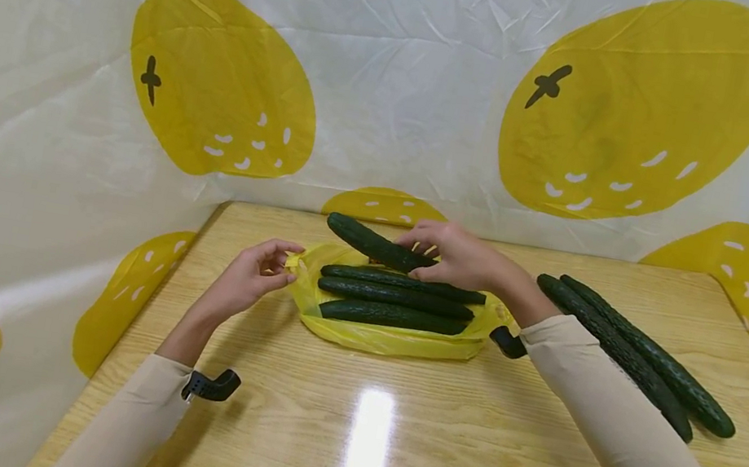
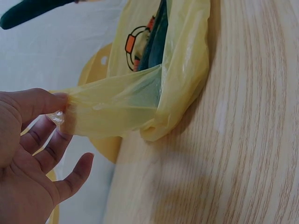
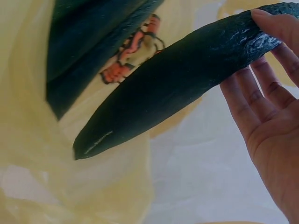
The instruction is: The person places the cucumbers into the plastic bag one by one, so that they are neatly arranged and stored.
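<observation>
A yellow plastic bag (image 1: 393,342) lies spread on the table with three dark green cucumbers (image 1: 396,297) side by side in it. My left hand (image 1: 249,279) pinches the bag's left handle; in the left wrist view the thumb and fingers hold the stretched handle (image 2: 107,105). Over the bag's far edge, my right hand (image 1: 456,255) grips another cucumber (image 1: 366,239) near its right end. Its free left end tilts upward in the head view. The right wrist view shows this cucumber (image 3: 163,84) between thumb and fingers, above the bag's printed inside.
Two more cucumbers (image 1: 652,354) lie slanted together on the wooden table (image 1: 281,433), on the right beyond the right forearm. A white sheet (image 1: 396,105) printed with yellow fruit hangs behind the table and along its left side. Each wrist wears a black camera mount (image 1: 214,384).
</observation>
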`<state>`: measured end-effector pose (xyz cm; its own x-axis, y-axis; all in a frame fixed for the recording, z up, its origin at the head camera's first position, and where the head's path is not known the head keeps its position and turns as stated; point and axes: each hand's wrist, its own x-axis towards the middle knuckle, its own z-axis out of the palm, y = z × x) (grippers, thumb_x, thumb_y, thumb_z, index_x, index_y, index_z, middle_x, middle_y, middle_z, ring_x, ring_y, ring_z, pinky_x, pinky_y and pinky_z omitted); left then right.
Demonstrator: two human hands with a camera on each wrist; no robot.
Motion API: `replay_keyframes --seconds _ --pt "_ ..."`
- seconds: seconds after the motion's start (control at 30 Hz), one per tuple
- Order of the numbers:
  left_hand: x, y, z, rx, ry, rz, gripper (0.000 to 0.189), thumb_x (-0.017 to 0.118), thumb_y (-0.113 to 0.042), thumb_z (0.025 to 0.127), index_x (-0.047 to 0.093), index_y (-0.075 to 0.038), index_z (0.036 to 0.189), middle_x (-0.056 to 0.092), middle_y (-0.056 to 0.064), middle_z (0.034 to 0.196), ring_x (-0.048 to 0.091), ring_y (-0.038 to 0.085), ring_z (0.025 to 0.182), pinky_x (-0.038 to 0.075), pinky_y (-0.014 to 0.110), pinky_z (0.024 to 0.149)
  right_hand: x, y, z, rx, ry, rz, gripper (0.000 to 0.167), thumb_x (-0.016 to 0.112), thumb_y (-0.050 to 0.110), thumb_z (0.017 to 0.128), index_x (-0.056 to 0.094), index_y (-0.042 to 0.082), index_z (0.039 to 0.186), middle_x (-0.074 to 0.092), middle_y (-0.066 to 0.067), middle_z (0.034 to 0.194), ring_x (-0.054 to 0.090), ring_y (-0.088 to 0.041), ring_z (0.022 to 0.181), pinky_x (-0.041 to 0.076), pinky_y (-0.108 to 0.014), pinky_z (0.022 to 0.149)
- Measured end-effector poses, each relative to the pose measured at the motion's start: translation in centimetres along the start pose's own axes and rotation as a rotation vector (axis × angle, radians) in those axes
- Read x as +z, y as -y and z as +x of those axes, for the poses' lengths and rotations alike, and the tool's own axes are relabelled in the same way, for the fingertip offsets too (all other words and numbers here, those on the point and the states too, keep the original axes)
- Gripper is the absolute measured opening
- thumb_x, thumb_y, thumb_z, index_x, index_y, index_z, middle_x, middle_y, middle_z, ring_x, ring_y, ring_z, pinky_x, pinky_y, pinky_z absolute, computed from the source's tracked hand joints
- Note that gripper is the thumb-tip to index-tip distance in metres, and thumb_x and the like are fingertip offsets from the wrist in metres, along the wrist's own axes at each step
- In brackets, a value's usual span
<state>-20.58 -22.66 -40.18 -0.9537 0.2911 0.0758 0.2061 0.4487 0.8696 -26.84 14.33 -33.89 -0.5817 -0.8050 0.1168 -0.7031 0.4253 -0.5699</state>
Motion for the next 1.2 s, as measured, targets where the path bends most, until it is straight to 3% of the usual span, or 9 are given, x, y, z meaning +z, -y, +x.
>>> replay_keyframes --seconds 0.33,0.63,1.2 --pt "0.0 0.0 0.2 -0.002 -0.008 0.002 0.039 0.068 -0.006 0.098 0.061 -0.009 0.136 0.052 0.015 0.102 0.054 0.028 0.089 0.048 0.026 0.072 0.8 -1.4 0.4 0.054 0.036 0.022 0.051 0.072 0.016 0.096 0.057 0.007 0.144 0.057 -0.014 0.136 0.062 -0.032 0.115 0.055 -0.048 0.094" --pt "0.1 0.1 0.1 -0.013 -0.006 -0.004 0.04 0.068 -0.005 0.097 0.061 -0.009 0.136 0.053 0.016 0.105 0.056 0.029 0.091 0.05 0.026 0.074 1.3 -2.2 0.8 0.078 0.061 -0.049 0.051 0.071 0.015 0.097 0.056 0.008 0.145 0.057 -0.013 0.138 0.061 -0.031 0.116 0.053 -0.047 0.095" --pt "0.1 -0.1 -0.2 -0.007 0.0 -0.01 0.04 0.067 -0.007 0.098 0.06 -0.01 0.137 0.051 0.015 0.106 0.055 0.03 0.093 0.05 0.028 0.074 3.4 -2.4 2.2 0.076 0.216 -0.203 0.049 0.067 0.016 0.1 0.055 0.01 0.147 0.057 -0.013 0.14 0.058 -0.03 0.125 0.049 -0.048 0.101"
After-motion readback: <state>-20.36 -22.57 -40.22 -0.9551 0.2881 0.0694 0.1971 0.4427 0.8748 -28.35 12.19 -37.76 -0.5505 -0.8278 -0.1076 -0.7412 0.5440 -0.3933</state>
